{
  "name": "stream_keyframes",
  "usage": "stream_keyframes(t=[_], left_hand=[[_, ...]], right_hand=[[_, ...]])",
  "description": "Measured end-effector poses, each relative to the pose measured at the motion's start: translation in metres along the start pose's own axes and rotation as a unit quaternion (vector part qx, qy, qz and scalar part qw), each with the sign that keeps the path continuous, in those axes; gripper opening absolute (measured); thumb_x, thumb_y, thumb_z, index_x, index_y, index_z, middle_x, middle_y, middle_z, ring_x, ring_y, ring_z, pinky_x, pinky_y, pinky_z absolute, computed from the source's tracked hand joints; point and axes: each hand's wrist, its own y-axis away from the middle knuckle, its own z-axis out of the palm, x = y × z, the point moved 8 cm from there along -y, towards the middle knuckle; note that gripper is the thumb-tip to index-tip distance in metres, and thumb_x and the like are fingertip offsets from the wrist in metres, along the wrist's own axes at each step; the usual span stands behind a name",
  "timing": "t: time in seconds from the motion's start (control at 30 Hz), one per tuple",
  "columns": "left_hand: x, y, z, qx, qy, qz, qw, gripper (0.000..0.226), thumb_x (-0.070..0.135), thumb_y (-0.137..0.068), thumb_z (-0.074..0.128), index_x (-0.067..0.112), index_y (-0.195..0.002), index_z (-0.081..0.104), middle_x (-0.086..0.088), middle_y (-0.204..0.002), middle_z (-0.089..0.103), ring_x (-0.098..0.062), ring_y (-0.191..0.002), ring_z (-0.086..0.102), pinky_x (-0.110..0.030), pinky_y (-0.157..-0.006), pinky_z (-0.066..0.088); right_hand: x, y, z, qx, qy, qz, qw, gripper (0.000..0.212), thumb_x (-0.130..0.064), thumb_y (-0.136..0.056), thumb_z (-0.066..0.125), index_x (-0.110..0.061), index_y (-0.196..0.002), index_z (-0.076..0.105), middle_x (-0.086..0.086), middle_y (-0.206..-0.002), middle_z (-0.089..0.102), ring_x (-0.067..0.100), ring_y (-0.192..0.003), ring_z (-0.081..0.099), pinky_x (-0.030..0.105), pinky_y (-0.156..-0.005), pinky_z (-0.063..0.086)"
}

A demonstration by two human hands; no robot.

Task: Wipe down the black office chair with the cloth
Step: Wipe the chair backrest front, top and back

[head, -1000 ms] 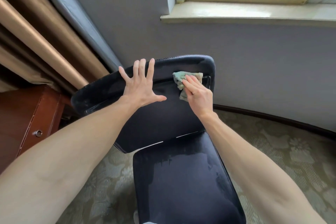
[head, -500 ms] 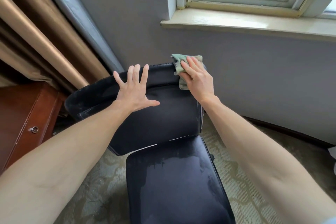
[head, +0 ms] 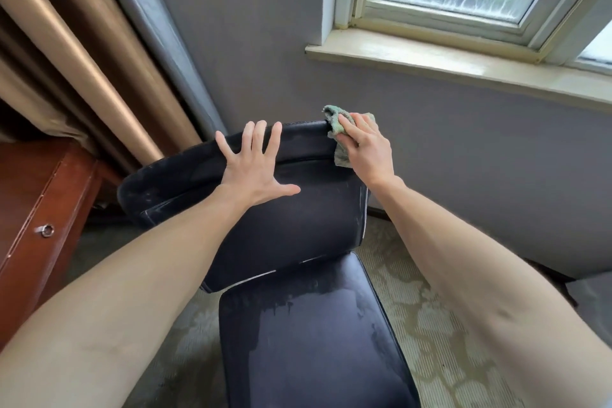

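Note:
The black office chair's backrest faces me, and its seat below shows wet streaks. My left hand lies flat on the upper backrest with fingers spread, fingertips at the top edge. A green cloth sits on the backrest's top right corner. My right hand presses on it with fairly straight fingers. Part of the cloth hangs out below the palm; the rest is hidden under the hand.
A red-brown wooden cabinet stands close on the left, with a gold curtain behind it. The grey wall and window sill are just beyond the chair. Patterned carpet lies to the chair's right.
My right hand slid the cloth up from the backrest's front face onto its top right corner. My left hand stayed flat on the backrest.

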Motion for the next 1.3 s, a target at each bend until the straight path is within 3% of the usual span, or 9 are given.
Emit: stream_keyframes(t=[0.3,0.63,0.93,1.13,1.3], left_hand=[[0.004,-0.010,0.005,0.012,0.012,0.013,1.000,0.122,0.091,-0.068,0.036,0.018,-0.152,-0.015,-0.011,-0.157,-0.001,-0.029,-0.147,-0.003,-0.078,-0.103,0.002],[0.038,-0.018,-0.007,0.032,0.002,0.053,0.998,0.114,0.087,-0.073,0.036,0.023,-0.154,-0.010,-0.007,-0.156,0.005,-0.026,-0.146,0.003,-0.074,-0.106,0.005],[0.123,-0.030,-0.034,0.014,0.050,0.083,0.995,0.095,0.082,-0.080,0.034,0.032,-0.155,0.004,-0.012,-0.158,0.017,-0.028,-0.148,0.005,-0.067,-0.112,-0.002],[0.214,-0.031,-0.053,0.016,0.029,0.165,0.986,0.086,0.075,-0.084,0.037,0.036,-0.155,0.008,-0.006,-0.160,0.020,-0.028,-0.149,0.011,-0.058,-0.118,-0.001],[0.236,-0.028,-0.055,-0.044,-0.006,0.136,0.990,0.098,0.084,-0.077,0.039,0.040,-0.154,-0.002,-0.004,-0.163,0.010,-0.029,-0.149,0.005,-0.063,-0.115,0.000]], right_hand=[[0.006,-0.006,-0.005,-0.018,0.061,0.027,0.998,0.033,-0.040,-0.097,0.049,-0.031,-0.127,0.057,-0.015,-0.111,0.056,0.011,-0.112,0.046,0.034,-0.076,0.048],[0.029,0.020,-0.039,0.010,0.094,0.085,0.992,0.034,-0.044,-0.095,0.050,-0.034,-0.127,0.057,-0.016,-0.111,0.058,0.007,-0.114,0.046,0.031,-0.073,0.047],[0.085,0.074,-0.095,0.022,0.079,0.133,0.988,0.035,-0.041,-0.098,0.047,-0.038,-0.132,0.054,-0.022,-0.132,0.052,0.004,-0.126,0.041,0.031,-0.082,0.049],[0.120,0.106,-0.132,0.075,0.045,0.074,0.993,0.032,-0.033,-0.094,0.058,-0.033,-0.125,0.063,-0.011,-0.131,0.060,0.009,-0.126,0.052,0.028,-0.084,0.054],[0.127,0.124,-0.146,0.137,0.024,0.022,0.990,0.029,-0.032,-0.091,0.055,-0.028,-0.115,0.070,-0.005,-0.121,0.067,0.014,-0.114,0.062,0.029,-0.076,0.058]])
